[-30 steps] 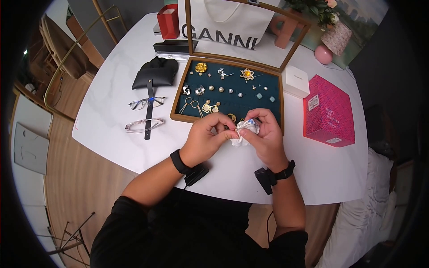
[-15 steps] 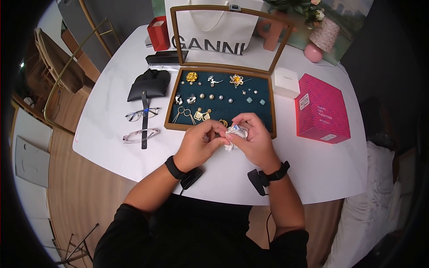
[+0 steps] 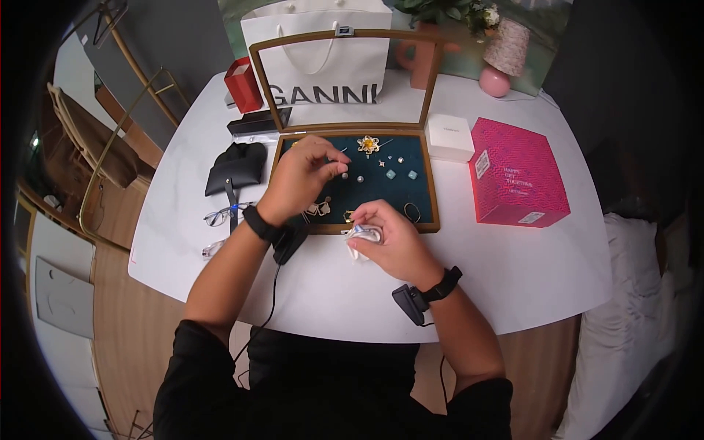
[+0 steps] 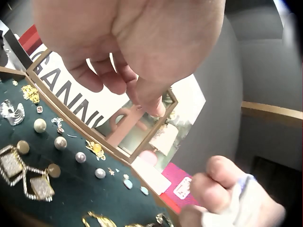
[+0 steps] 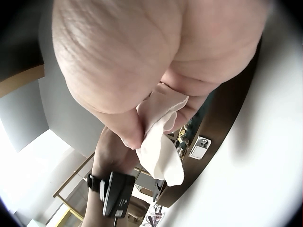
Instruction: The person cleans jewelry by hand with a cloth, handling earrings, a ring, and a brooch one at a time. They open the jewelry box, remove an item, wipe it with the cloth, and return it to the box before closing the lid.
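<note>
My left hand (image 3: 297,180) is over the teal lining of a wooden jewelry box (image 3: 432,192) with its glass lid up. Thumb and forefinger pinch a tiny glinting piece (image 4: 138,108), mostly hidden between the tips. Below them lie pearl studs (image 4: 60,143), a gold flower brooch (image 3: 368,144), square dangling earrings (image 4: 42,187) and pale blue studs (image 3: 390,175). My right hand (image 3: 396,246), in front of the box's front edge, grips a crumpled white cloth (image 5: 158,142) between thumb and fingers. One end of the cloth hangs down beside the box's metal latch (image 5: 200,147).
Left of the box are a black pouch (image 3: 236,167), glasses (image 3: 218,218) and a red box (image 3: 243,85). A white paper bag (image 3: 323,66) stands behind the lid. To the right sit a white box (image 3: 449,137), a pink box (image 3: 519,172) and a small lamp (image 3: 496,81).
My left hand has left the cloth and moved forward and left over the jewelry. The right hand keeps the cloth near the box's front. The head view has shifted.
</note>
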The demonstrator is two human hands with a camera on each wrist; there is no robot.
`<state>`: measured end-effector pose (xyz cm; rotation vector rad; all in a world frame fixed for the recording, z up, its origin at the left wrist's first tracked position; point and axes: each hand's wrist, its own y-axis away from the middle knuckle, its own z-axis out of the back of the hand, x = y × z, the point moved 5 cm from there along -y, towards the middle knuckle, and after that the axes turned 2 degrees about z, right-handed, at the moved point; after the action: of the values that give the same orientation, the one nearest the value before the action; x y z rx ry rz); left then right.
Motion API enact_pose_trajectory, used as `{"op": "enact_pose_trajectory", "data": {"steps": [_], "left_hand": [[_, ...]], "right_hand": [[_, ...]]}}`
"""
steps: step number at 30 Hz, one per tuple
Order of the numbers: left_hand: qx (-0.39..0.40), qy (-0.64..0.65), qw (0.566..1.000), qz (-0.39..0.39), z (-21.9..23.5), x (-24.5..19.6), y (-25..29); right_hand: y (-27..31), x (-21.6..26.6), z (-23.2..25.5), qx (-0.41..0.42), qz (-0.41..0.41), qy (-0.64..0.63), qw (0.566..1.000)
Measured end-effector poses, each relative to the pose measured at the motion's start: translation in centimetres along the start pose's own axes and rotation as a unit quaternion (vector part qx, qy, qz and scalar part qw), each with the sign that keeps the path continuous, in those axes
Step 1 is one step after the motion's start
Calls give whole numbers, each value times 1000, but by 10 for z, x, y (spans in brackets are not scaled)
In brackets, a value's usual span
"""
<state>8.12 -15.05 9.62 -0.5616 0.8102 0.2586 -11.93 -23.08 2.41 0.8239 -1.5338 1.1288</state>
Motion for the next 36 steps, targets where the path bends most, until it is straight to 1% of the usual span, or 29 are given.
{"op": "enact_pose_trajectory", "data": {"steps": [1,4,7,8,11,14,17,20,22,23,26,29,32,35,36], "left_hand": [[-1,-19,1000,-13,0,7,-12],[22,-4,996,83,-10,45,-41],[50,-63,988,135,-16,42,-53],[52,-59,989,129,-23,65,-58],[41,-91,991,90,-31,69,-61],[62,-138,986,66,-37,66,-63],[52,-186,979,70,-40,58,-62],[50,-158,980,114,-45,66,-62],[41,-174,982,58,-49,78,-65],[36,-181,982,31,-50,77,-65],[37,-190,981,22,-52,81,-66],[41,-219,974,-31,-51,75,-67],[112,-201,972,43,-51,74,-67],[114,-236,965,4,-50,67,-67],[116,-237,965,4,-50,67,-67]], "right_hand": [[0,-1,-1,1,7,17,1000],[0,5,-1,2,19,47,999],[1,8,-2,6,26,67,997],[1,9,-2,8,27,74,997],[1,13,-2,12,36,89,995],[1,17,-2,13,45,97,994],[1,18,-3,15,45,97,994],[1,17,-3,15,38,94,995],[1,17,-3,16,36,96,995],[1,17,-3,17,34,97,995],[1,16,-3,17,34,100,994],[0,15,-4,19,34,96,995],[0,14,-4,22,29,98,995],[1,13,-4,22,37,108,993],[1,13,-4,29,30,110,993]]}}
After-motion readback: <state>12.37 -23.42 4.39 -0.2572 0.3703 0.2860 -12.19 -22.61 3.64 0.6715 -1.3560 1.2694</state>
